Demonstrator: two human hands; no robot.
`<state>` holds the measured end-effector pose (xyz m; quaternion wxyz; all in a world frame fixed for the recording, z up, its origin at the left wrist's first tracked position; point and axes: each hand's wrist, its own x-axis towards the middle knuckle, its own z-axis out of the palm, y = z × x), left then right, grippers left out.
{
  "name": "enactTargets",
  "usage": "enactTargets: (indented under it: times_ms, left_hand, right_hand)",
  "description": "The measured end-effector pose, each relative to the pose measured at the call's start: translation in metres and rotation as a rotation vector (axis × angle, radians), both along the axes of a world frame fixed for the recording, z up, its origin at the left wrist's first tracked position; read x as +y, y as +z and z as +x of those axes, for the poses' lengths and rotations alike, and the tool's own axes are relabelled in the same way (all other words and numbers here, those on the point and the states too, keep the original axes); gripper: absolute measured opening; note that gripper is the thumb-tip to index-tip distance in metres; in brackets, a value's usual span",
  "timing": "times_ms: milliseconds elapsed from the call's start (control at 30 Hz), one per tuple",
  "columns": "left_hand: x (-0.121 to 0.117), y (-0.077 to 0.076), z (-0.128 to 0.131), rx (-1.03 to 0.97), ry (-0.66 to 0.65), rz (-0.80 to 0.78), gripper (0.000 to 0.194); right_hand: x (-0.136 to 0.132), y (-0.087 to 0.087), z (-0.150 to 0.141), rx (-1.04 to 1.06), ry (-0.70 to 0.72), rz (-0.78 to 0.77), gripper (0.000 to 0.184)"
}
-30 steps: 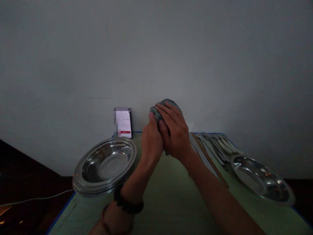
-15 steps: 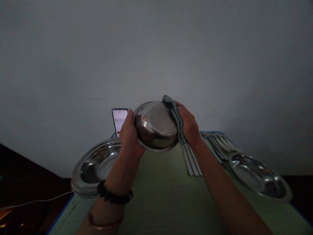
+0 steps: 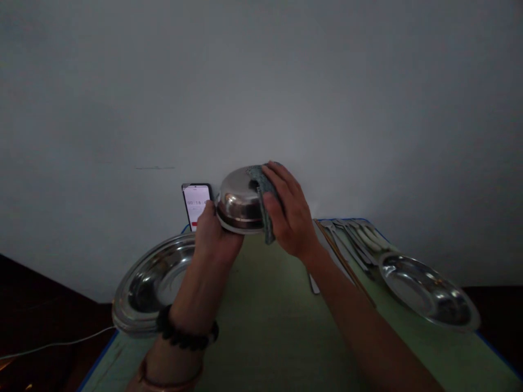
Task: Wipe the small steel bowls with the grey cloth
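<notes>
A shiny steel bowl point(image 3: 241, 197) is held up over the table, its rounded underside turned upward. My left hand point(image 3: 216, 237) grips its rim from the left, thumb on the near side and the other fingers hidden beneath. Against the bowl's right side my right hand point(image 3: 290, 212) presses a grey-green cloth point(image 3: 265, 204), with fingers bent over the fabric. The cloth covers that part of the bowl's base and wall.
Large steel basins point(image 3: 134, 321) sit stacked at the table's left. A phone point(image 3: 196, 201) showing a timer leans against the wall. Spoons, chopsticks point(image 3: 347, 264) and other cutlery point(image 3: 363, 239) lie at the right, beside an oval steel dish point(image 3: 433, 291). The green table point(image 3: 261, 326) has blue edging.
The bowl has tilted and shifted slightly left. My right hand has slid the cloth left, from the bowl's right edge onto its base, uncovering chopsticks on the table.
</notes>
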<state>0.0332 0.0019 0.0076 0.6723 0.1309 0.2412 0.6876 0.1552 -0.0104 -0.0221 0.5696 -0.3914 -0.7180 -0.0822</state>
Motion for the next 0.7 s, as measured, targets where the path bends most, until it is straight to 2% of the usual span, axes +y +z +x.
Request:
enactTargets:
  times_ms: [100, 200, 300, 433, 500, 600, 700]
  left_hand:
    - [0.000, -0.001, 0.002, 0.009, 0.044, 0.016, 0.040]
    - [0.002, -0.006, 0.005, 0.017, 0.119, 0.010, 0.037]
    - [0.003, -0.010, 0.007, 0.028, 0.160, 0.064, 0.036]
    - [0.004, -0.009, 0.001, 0.120, 0.140, 0.145, 0.032]
    - [0.005, -0.006, -0.009, 0.214, 0.157, 0.112, 0.031]
    - [0.003, -0.003, -0.026, 0.420, 0.174, 0.057, 0.033]
    - [0.001, -0.005, -0.035, 0.717, 0.074, 0.049, 0.041]
  right_hand:
    - [0.009, -0.006, 0.003, 0.220, 0.015, -0.091, 0.048]
    - [0.015, -0.013, 0.001, 0.449, 0.067, -0.246, 0.051]
    - [0.017, -0.017, 0.001, 0.646, 0.167, -0.366, 0.046]
    - [0.019, -0.013, 0.010, 0.777, 0.339, -0.461, 0.043]
    - [0.016, -0.008, 0.018, 0.791, 0.375, -0.510, 0.038]
    - [0.008, 0.004, 0.033, 0.648, 0.357, -0.582, 0.032]
    - [-0.001, 0.015, 0.046, 0.464, 0.364, -0.608, 0.031]
